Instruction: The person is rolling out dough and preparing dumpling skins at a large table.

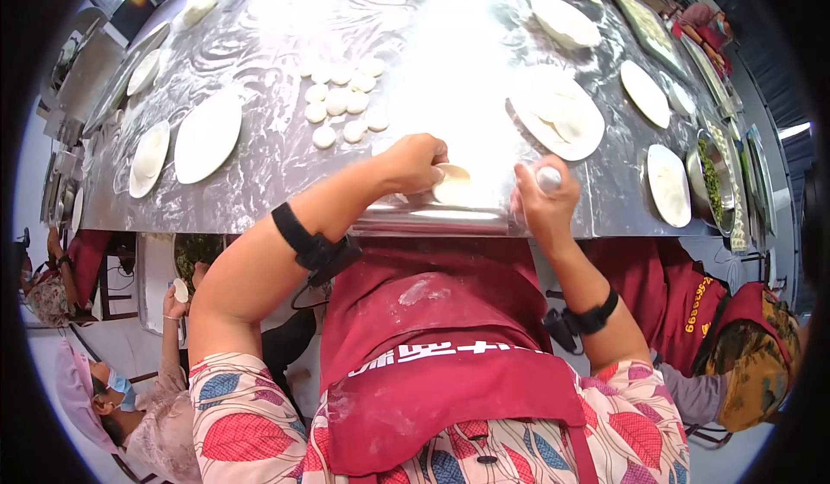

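My left hand pinches the edge of a thin round dough wrapper near the table's front edge. To its right, my right hand is closed round a rolling pin, whose pale rounded end points up toward me. The rest of the pin is hidden by the fingers. Beyond my left hand, several small flattened dough pieces lie in a cluster on the floury metal table. A white plate with stacked wrappers stands beyond my right hand.
More white plates stand at left, including one large plate, and at right, including a plate beside a bowl of chopped green filling. A co-worker at lower left holds a wrapper. Another person is close at right.
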`<state>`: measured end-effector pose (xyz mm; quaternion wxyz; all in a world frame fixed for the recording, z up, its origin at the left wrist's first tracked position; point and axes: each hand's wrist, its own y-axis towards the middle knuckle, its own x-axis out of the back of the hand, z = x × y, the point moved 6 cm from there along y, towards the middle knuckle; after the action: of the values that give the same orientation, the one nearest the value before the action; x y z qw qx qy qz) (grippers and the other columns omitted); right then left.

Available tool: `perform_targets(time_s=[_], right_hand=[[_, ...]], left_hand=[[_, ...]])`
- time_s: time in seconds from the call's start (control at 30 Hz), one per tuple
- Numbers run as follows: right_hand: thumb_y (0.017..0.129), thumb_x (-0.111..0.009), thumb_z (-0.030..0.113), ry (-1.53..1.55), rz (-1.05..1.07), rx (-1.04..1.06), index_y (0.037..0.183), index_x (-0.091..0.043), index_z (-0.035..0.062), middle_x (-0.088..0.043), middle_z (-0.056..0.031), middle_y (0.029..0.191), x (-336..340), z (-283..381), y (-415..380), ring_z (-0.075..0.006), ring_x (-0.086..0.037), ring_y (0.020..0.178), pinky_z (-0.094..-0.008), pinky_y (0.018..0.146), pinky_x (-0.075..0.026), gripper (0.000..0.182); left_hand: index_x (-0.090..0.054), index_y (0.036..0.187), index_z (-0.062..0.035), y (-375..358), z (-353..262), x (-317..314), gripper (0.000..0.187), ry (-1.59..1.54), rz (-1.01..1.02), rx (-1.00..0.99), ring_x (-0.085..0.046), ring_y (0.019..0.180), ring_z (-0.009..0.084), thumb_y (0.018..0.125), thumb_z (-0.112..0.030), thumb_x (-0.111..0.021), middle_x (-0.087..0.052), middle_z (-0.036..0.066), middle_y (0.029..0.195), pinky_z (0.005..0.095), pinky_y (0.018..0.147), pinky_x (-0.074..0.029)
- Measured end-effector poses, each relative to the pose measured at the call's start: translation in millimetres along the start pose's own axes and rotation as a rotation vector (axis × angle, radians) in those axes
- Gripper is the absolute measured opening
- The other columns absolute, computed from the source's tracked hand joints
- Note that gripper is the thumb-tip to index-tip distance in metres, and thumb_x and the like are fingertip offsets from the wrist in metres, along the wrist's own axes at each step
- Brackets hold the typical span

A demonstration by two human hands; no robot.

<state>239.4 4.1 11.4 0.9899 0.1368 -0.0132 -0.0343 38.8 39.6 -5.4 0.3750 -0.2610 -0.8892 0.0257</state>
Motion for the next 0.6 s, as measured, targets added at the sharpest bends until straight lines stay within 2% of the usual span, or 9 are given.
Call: perform_targets(time_s=[0.03, 0.13, 0.17, 0.27, 0.3, 0.4, 0.47, 0.5, 0.6], right_hand=[[0.078, -0.068, -0.001, -0.076, -0.015, 0.032, 0.078, -0.052, -0.0001, -0.056, -0.0049, 0.053, -1, 5, 2, -0.01, -0.052, 0.041, -0.0256, 0.037, -0.039, 0.016], [0.079, -0.068, 0.002, -0.094, -0.06, 0.017, 0.076, -0.051, 0.0002, -0.054, -0.0041, 0.052, -16, -1, 37, -0.0096, -0.05, 0.042, -0.0255, 0.038, -0.037, 0.017], [0.079, -0.069, 0.004, -0.212, -0.033, 0.112, 0.075, -0.051, 0.0002, -0.054, -0.0046, 0.052, -24, -3, 54, -0.0104, -0.049, 0.043, -0.0264, 0.04, -0.036, 0.019], [0.078, -0.07, 0.005, -0.244, -0.023, 0.122, 0.073, -0.051, 0.0003, -0.055, -0.005, 0.053, -35, -17, 78, -0.0118, -0.048, 0.041, -0.0273, 0.04, -0.036, 0.02], [0.078, -0.069, 0.005, -0.207, -0.023, 0.103, 0.073, -0.051, 0.0003, -0.055, -0.0049, 0.053, -32, -10, 71, -0.0114, -0.049, 0.041, -0.0269, 0.04, -0.037, 0.02], [0.079, -0.067, -0.001, -0.115, -0.027, 0.034, 0.074, -0.051, 0.0003, -0.056, -0.0051, 0.054, -8, 4, 19, -0.0099, -0.052, 0.042, -0.0256, 0.036, -0.038, 0.017], [0.078, -0.067, -0.003, -0.017, 0.019, 0.023, 0.076, -0.05, 0.0002, -0.056, -0.0057, 0.055, 1, 5, -6, -0.0109, -0.054, 0.042, -0.0256, 0.035, -0.039, 0.017], [0.078, -0.067, -0.002, -0.078, -0.007, 0.033, 0.076, -0.05, 0.0004, -0.056, -0.0053, 0.054, -1, 7, 0, -0.0106, -0.053, 0.042, -0.0259, 0.036, -0.039, 0.017], [0.079, -0.068, 0.002, -0.134, -0.039, 0.049, 0.077, -0.05, 0.0006, -0.055, -0.005, 0.053, -20, 0, 44, -0.0095, -0.051, 0.042, -0.0267, 0.038, -0.037, 0.018]], left_hand=[[-0.062, 0.085, 0.0031, -1, 6, -6, 0.014, -0.203, 0.065, 0.108, -0.06, 0.068, 0.0198, 0.076, -0.007, -0.058, -0.063, 0.012, 0.072, 0.0351, 0.064, -0.047], [-0.062, 0.086, 0.0027, 2, -9, -2, 0.013, 0.077, 0.052, -0.029, -0.062, 0.072, 0.0211, 0.078, -0.007, -0.058, -0.063, 0.013, 0.073, 0.0356, 0.067, -0.048], [-0.063, 0.088, 0.0019, 3, -15, 2, 0.017, 0.147, 0.018, -0.018, -0.063, 0.075, 0.0236, 0.08, -0.012, -0.058, -0.064, 0.015, 0.076, 0.0365, 0.07, -0.048], [-0.065, 0.09, 0.0012, 25, -1, -1, 0.023, 0.127, -0.062, -0.029, -0.063, 0.076, 0.027, 0.083, -0.019, -0.058, -0.065, 0.017, 0.078, 0.0377, 0.071, -0.048], [-0.065, 0.092, 0.0013, 21, -7, -1, 0.027, 0.101, -0.044, -0.106, -0.062, 0.074, 0.0291, 0.083, -0.022, -0.057, -0.065, 0.018, 0.08, 0.0381, 0.07, -0.048], [-0.064, 0.089, 0.0019, 11, -7, -4, 0.021, 0.154, 0.037, -0.092, -0.062, 0.073, 0.0279, 0.079, -0.016, -0.06, -0.065, 0.018, 0.078, 0.0378, 0.069, -0.048], [-0.064, 0.088, 0.0023, 2, -1, -3, 0.019, 0.027, 0.041, -0.008, -0.062, 0.072, 0.0272, 0.078, -0.013, -0.06, -0.064, 0.018, 0.077, 0.0379, 0.068, -0.047], [-0.064, 0.087, 0.0024, -2, 0, -5, 0.018, -0.03, 0.057, 0.033, -0.062, 0.072, 0.0269, 0.078, -0.012, -0.06, -0.064, 0.018, 0.077, 0.0379, 0.068, -0.047], [-0.064, 0.086, 0.0024, -2, -14, 1, 0.017, 0.093, -0.004, -0.019, -0.062, 0.073, 0.0271, 0.08, -0.012, -0.06, -0.064, 0.018, 0.077, 0.038, 0.069, -0.047]])
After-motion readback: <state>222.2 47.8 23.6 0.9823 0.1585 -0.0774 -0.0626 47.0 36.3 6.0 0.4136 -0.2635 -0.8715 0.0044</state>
